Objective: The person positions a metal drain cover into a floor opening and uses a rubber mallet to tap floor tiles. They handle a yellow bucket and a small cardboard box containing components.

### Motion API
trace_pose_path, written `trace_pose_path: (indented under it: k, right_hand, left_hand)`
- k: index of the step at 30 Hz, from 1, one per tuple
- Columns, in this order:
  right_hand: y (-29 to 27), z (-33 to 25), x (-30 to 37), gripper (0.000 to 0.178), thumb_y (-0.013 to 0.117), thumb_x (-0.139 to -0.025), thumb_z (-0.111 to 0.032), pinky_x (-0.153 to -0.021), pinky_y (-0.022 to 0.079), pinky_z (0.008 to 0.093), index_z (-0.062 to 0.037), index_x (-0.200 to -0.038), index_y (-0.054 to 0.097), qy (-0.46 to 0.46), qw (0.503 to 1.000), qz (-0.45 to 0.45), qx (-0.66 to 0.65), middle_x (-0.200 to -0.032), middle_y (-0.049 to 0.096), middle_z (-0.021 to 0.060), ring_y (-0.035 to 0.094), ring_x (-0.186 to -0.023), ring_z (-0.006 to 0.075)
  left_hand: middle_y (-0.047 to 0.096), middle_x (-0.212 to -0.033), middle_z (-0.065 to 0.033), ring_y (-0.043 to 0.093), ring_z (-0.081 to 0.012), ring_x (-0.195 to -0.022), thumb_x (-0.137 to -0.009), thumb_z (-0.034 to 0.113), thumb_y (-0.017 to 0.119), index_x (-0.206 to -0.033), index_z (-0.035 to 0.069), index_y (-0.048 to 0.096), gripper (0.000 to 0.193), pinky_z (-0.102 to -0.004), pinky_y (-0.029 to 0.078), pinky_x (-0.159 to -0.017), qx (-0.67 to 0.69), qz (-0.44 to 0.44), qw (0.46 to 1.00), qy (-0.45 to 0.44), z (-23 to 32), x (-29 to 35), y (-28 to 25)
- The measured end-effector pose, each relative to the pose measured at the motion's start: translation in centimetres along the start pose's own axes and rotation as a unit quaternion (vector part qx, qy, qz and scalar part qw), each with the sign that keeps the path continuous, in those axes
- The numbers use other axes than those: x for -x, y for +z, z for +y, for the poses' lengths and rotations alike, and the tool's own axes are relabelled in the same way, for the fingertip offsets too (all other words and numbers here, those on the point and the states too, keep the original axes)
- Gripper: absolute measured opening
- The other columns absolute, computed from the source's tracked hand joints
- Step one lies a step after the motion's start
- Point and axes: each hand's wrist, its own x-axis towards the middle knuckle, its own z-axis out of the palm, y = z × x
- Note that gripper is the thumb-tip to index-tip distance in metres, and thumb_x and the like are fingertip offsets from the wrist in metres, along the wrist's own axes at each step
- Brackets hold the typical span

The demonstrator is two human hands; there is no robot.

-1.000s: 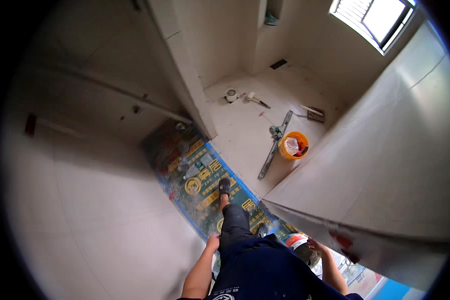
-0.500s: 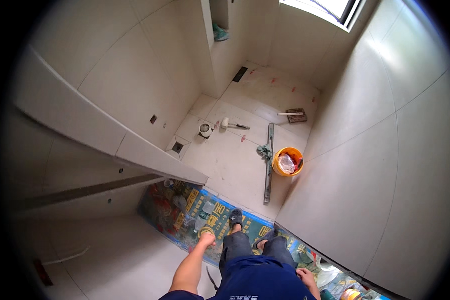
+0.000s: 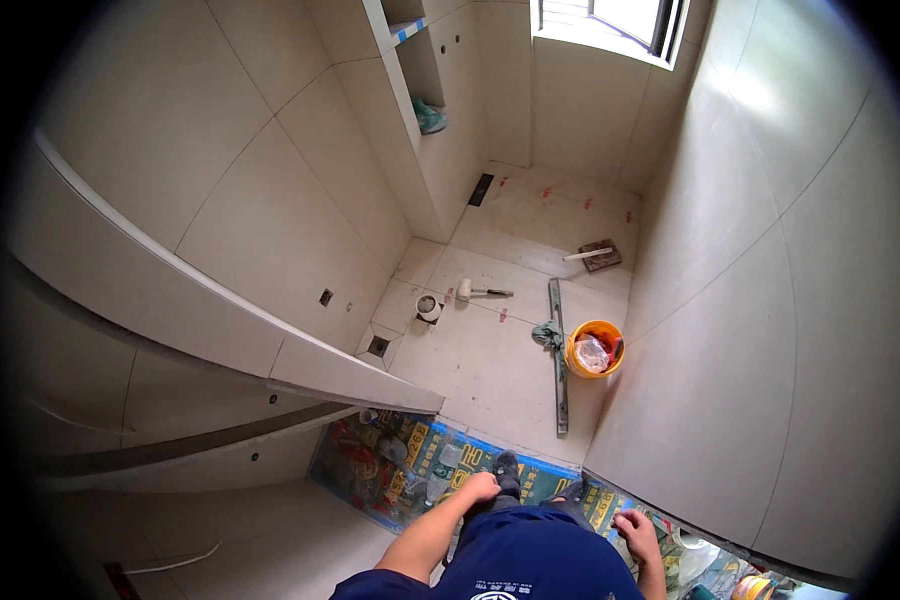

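Note:
My left hand [image 3: 482, 487] is closed in front of my legs, over the printed floor covering. Beside its fingers shows part of a yellowish ring [image 3: 448, 497] that looks like a roll of tape; most of it is hidden. My right hand [image 3: 640, 535] hangs by my right side with its fingers loosely bent and a gap between thumb and fingers; nothing shows in it. Ahead on the tiled floor, a long metal level [image 3: 558, 390] lies with a grey-green cloth [image 3: 547, 335] over it. An orange bucket [image 3: 596, 372] with a plastic bag inside stands against its right side.
A white-headed mallet [image 3: 466, 290] lies near a white pipe opening [image 3: 428, 307] and a floor drain [image 3: 378, 346]. Farther back is a trowel-like tool [image 3: 600, 256]. A low ledge [image 3: 280, 355] runs along the left; a tiled wall [image 3: 710, 330] rises on the right.
My left hand has moved right, in front of my legs. My right hand has lifted slightly away from my side. The view has tilted up, so the floor things appear lower.

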Motion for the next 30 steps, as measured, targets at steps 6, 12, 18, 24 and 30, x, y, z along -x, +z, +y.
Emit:
trace_pose_path:
  k: [6, 12, 18, 24, 30]
  right_hand:
    - [6.5, -21.0, 7.7, 0.022, 0.064, -0.087, -0.007, -0.095, 0.046, 0.0317, 0.0021, -0.107, 0.063, -0.207, 0.960, -0.161, -0.096, -0.103, 0.065, 0.0121, 0.062, -0.101, 0.0201]
    - [4.4, -30.2, 15.0, 0.057, 0.070, -0.086, -0.032, -0.102, 0.039, 0.0545, 0.0022, -0.130, 0.055, -0.440, 0.761, -0.462, -0.113, -0.125, 0.054, 0.0300, 0.056, -0.116, 0.0405]
    - [7.9, -32.6, 16.0, 0.080, 0.077, -0.080, -0.042, -0.096, 0.043, 0.0544, -0.0112, -0.145, 0.042, -0.425, 0.591, -0.645, -0.235, -0.140, 0.038, 0.0354, 0.050, -0.122, 0.0471]
    - [9.4, -32.9, 16.0, 0.089, 0.078, -0.077, -0.049, -0.096, 0.044, 0.0533, -0.0121, -0.147, 0.038, -0.415, 0.557, -0.667, -0.269, -0.145, 0.032, 0.0340, 0.046, -0.127, 0.0467]
    - [9.2, -32.6, 16.8, 0.087, 0.074, -0.079, -0.052, -0.098, 0.043, 0.0537, -0.0119, -0.147, 0.038, -0.439, 0.577, -0.643, -0.247, -0.147, 0.034, 0.0275, 0.044, -0.129, 0.0452]
  left_hand:
    - [0.071, -0.095, -0.0165, 0.068, -0.0316, -0.091, -0.078, 0.036, 0.064, -0.093, 0.008, 0.075, 0.033, -0.0399, 0.053, -0.084, 0.050, 0.024, 0.997, -0.059, -3.7, 2.2, -1.9]
    - [0.071, -0.096, -0.0163, 0.068, -0.0322, -0.091, -0.079, 0.036, 0.064, -0.096, 0.008, 0.074, 0.034, -0.0395, 0.053, -0.084, 0.065, 0.053, 0.996, -0.027, -2.5, 1.6, -0.9]
    - [0.071, -0.099, -0.0159, 0.067, -0.0321, -0.094, -0.080, 0.036, 0.065, -0.097, 0.008, 0.074, 0.034, -0.0393, 0.052, -0.085, 0.152, 0.065, 0.984, -0.072, -5.8, 2.7, 0.0]
    - [0.071, -0.098, -0.0163, 0.068, -0.0315, -0.092, -0.080, 0.033, 0.066, -0.096, 0.007, 0.074, 0.032, -0.0389, 0.052, -0.084, 0.169, 0.080, 0.980, -0.070, -6.1, 3.4, 0.5]
    - [0.071, -0.097, -0.0170, 0.069, -0.0315, -0.091, -0.079, 0.031, 0.067, -0.095, 0.006, 0.074, 0.031, -0.0391, 0.053, -0.083, 0.177, 0.076, 0.979, -0.068, -5.6, 2.2, 1.0]
